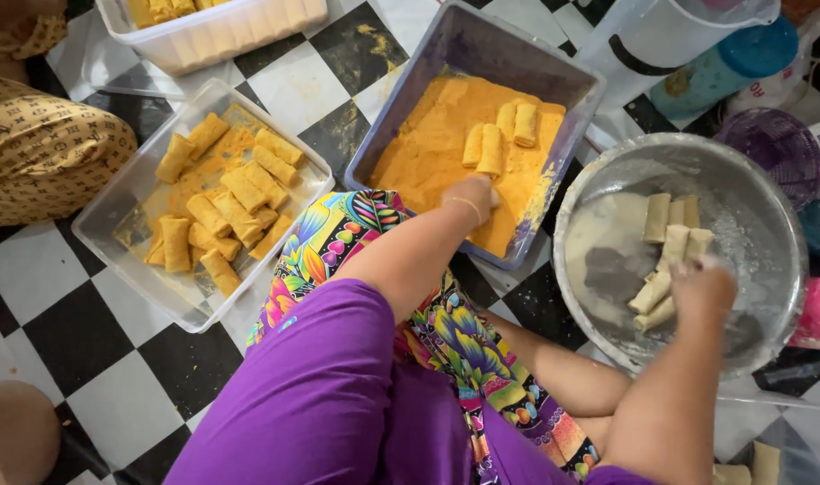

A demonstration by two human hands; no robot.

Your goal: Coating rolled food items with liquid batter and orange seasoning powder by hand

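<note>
Reaching into the crumb tray (401, 135), the left hand (468, 196) hides its grip; right hand (702, 287) blurred.

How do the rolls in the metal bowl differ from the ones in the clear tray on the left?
The rolls in the metal bowl are pale and whitish, wet-looking in thin batter; the rolls in the clear tray are coated orange-yellow with crumbs. The bowl holds few, clustered by the right hand; the tray holds many more, spread out. Both are short cylinders of similar size.
</note>
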